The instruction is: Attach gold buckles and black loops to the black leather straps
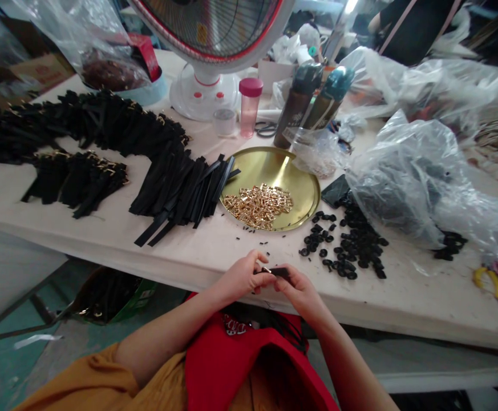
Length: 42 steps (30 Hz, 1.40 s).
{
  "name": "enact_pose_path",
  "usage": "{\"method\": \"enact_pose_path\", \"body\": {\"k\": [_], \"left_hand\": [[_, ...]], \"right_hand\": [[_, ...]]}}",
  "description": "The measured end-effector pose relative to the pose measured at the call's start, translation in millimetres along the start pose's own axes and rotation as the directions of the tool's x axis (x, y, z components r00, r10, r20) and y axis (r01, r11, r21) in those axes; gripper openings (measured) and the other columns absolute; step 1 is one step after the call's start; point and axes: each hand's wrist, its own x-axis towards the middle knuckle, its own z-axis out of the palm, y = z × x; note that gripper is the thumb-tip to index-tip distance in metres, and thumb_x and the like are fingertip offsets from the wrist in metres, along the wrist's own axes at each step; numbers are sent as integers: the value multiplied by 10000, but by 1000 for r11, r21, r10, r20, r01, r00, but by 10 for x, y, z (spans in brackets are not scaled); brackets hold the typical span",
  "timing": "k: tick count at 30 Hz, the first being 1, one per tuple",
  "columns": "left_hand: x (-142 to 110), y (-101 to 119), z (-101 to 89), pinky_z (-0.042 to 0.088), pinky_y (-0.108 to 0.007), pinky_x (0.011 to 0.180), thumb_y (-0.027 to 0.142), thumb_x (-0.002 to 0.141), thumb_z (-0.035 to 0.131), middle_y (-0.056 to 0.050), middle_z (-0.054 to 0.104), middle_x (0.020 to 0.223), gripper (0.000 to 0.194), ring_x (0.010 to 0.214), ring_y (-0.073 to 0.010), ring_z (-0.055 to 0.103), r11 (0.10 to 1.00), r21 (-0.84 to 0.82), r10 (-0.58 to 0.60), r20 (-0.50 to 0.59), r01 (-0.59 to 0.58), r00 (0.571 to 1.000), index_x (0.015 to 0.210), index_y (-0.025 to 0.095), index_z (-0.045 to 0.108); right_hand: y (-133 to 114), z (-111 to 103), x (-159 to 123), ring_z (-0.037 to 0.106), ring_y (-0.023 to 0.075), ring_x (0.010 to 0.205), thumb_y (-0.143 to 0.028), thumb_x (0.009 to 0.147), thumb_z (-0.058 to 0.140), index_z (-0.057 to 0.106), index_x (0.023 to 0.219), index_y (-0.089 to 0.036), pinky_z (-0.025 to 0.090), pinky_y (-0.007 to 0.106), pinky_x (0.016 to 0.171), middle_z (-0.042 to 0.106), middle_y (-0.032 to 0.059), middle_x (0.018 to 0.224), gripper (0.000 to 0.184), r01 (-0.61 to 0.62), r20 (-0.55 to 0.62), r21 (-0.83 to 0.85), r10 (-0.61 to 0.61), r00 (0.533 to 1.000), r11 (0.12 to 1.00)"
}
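Both hands meet over the table's front edge, closed on one black strap (280,272) with a small gold buckle (266,270) at its left part. My left hand (249,275) pinches the buckle end between thumb and fingers. On the other side my right hand (296,290) grips the strap's right part. Just beyond them a round gold tray (304,194) carries a heap of small gold buckles (261,205). Loose black straps (180,188) lie left of the tray, some over its rim. Small black rings or loops (351,245) are scattered to the right.
Bundles of black straps with gold buckles (81,177) cover the left side. A fan (206,80), a pink-lidded bottle (249,108), scissors (266,130) and two spray bottles (298,103) stand or lie behind the tray. Plastic bags (411,177) and yellow-handled pliers (490,281) are at right.
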Motion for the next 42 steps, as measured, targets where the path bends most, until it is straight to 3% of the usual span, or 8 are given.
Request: {"method": "enact_pose_path", "body": {"k": [6, 10, 14, 18, 21, 26, 32, 42], "left_hand": [[70, 96, -89, 315, -207, 526, 414, 820, 394, 23, 496, 595, 299, 577, -113, 451, 944, 317, 113, -44, -94, 993, 726, 164, 530], [58, 117, -85, 301, -204, 511, 411, 824, 380, 29, 480, 590, 297, 564, -110, 433, 949, 299, 117, -34, -102, 993, 730, 165, 517], [-25, 83, -42, 309, -200, 513, 420, 824, 371, 35, 467, 575, 309, 549, -102, 438, 956, 272, 115, -10, -108, 993, 702, 166, 497], [-117, 77, -43, 322, -195, 486, 431, 839, 323, 40, 473, 572, 329, 491, -91, 449, 975, 202, 93, 9, -93, 996, 708, 170, 475], [-134, 114, -28, 336, -198, 484, 376, 843, 316, 30, 516, 613, 295, 473, -88, 478, 975, 203, 84, 33, -89, 996, 719, 168, 486], [-76, 228, 40, 342, -206, 543, 297, 837, 341, 16, 555, 645, 233, 573, -107, 500, 914, 328, 258, -16, -239, 966, 737, 169, 507], [-80, 281, 72, 343, -206, 554, 336, 847, 355, 14, 560, 653, 274, 607, -114, 493, 886, 382, 320, -93, -263, 943, 819, 171, 572], [-155, 226, 86, 335, -225, 558, 343, 860, 345, -15, 621, 731, 283, 651, -143, 542, 746, 634, 361, -130, -202, 924, 859, 194, 587]], "right_hand": [[102, -631, 169, 526, 167, 661, -324, 779, 514, 593, 948, -210, 429, 326, 655, 580, 37, 806, 219, 2, -380, -456, -197, 904, 890], [167, -976, 401, 544, 203, 736, -237, 757, 506, 630, 952, -215, 425, 368, 726, 559, 86, 950, 232, 39, -229, -816, -384, 895, 577], [205, -1035, 456, 549, 233, 782, -224, 789, 461, 638, 895, -193, 425, 378, 729, 584, 101, 890, 209, 41, -194, -864, -406, 893, 503], [186, -1115, 319, 562, 215, 789, -325, 784, 514, 626, 914, -194, 438, 382, 738, 597, 67, 838, 216, -4, -484, -631, -389, 784, 775], [144, -1096, 199, 566, 138, 633, -381, 722, 602, 621, 907, -223, 477, 315, 638, 594, -1, 719, 244, 45, -658, -70, -80, 748, 997], [51, -582, 37, 599, 77, 682, -232, 577, 748, 645, 888, -236, 519, 208, 692, 657, -4, 817, 327, -20, -298, 647, 276, 914, 763], [-46, -38, -45, 581, 44, 577, -251, 626, 738, 662, 863, -211, 527, 155, 613, 673, -18, 762, 252, -22, -233, 675, 241, 942, 738], [-23, 70, 26, 471, 41, 456, -344, 679, 690, 580, 750, -204, 421, 139, 451, 568, -59, 544, 192, -21, -253, 611, 221, 942, 791]]}}
